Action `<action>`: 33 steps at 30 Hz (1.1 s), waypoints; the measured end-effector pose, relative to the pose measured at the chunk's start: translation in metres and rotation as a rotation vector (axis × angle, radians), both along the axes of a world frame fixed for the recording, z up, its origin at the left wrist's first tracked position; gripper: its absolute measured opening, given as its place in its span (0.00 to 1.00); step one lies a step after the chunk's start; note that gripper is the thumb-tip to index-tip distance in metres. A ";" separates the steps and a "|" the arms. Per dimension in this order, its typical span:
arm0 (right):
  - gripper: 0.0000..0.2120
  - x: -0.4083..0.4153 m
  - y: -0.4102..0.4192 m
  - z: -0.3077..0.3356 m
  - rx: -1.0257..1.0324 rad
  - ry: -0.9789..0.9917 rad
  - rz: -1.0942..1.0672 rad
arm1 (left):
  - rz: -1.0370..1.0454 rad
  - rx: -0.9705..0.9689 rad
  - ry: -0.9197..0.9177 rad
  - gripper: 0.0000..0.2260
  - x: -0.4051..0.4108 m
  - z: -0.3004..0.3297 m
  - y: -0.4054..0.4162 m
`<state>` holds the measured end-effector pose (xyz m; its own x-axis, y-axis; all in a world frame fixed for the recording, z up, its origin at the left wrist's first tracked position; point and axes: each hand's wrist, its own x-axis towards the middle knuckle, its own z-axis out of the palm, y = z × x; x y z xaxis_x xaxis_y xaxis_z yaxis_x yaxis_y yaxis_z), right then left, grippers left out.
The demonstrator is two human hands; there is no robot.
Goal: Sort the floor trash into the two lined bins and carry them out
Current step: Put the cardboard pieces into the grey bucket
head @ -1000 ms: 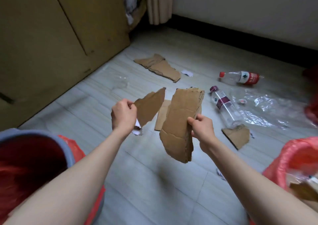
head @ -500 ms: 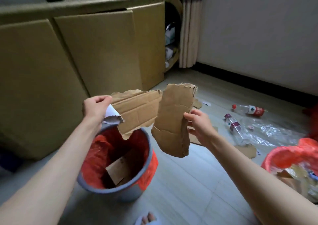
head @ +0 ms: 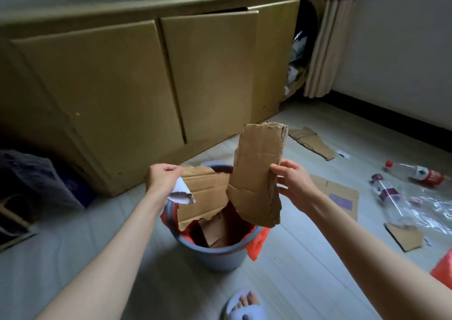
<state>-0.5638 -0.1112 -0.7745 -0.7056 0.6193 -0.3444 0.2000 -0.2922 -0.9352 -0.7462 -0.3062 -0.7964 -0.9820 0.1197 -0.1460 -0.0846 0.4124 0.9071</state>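
Over the grey red-lined plastic bin (head: 221,258), the left hand (head: 162,179) grips torn brown cardboard (head: 204,195) with a white paper scrap (head: 181,193), the right hand (head: 292,182) a taller cardboard slab (head: 258,173); letting go comes next, I'd say.

A: Position of the bin (head: 215,258)?
B: On the floor (head: 293,283), in front of the cabinet (head: 146,87); cardboard scraps (head: 214,229) inside.
A: And above it?
B: Two cardboard pieces, left piece (head: 205,195) and right piece (head: 256,175). Bottles (head: 389,197) lie far right.

Pale plank floor (head: 305,266) meets a low tan cabinet (head: 122,87) along the back; beige curtain (head: 325,38) hangs beside a white wall (head: 403,38).
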 end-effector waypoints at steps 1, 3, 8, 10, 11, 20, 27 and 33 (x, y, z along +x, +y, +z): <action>0.05 -0.001 0.001 -0.003 0.005 -0.012 -0.005 | -0.013 -0.017 -0.025 0.03 0.000 -0.009 0.002; 0.04 -0.001 0.005 -0.007 0.012 -0.034 -0.021 | -0.014 -0.050 -0.067 0.01 0.005 -0.024 0.007; 0.05 -0.003 0.014 -0.019 0.049 -0.093 -0.024 | 0.044 -0.033 -0.062 0.09 0.013 -0.054 0.018; 0.06 -0.006 0.015 -0.024 0.057 -0.108 -0.022 | 0.010 0.035 -0.063 0.08 0.010 -0.063 0.020; 0.06 -0.008 0.016 -0.027 0.055 -0.108 -0.023 | -0.011 0.073 -0.057 0.07 0.009 -0.067 0.022; 0.07 -0.039 0.010 -0.041 0.015 -0.162 -0.076 | -0.412 -0.049 -0.262 0.20 0.020 -0.101 0.020; 0.07 -0.054 0.012 -0.055 0.052 -0.195 -0.054 | -0.407 -0.352 -0.057 0.18 0.012 -0.111 0.017; 0.08 -0.086 -0.008 -0.079 0.150 -0.213 -0.037 | -0.095 -0.159 0.055 0.18 0.008 -0.102 0.013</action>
<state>-0.6494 -0.1187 -0.8535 -0.6029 0.6987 -0.3852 0.3884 -0.1647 -0.9067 -0.7381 -0.2933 -0.8983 -0.9744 0.1918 -0.1171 0.0093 0.5549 0.8319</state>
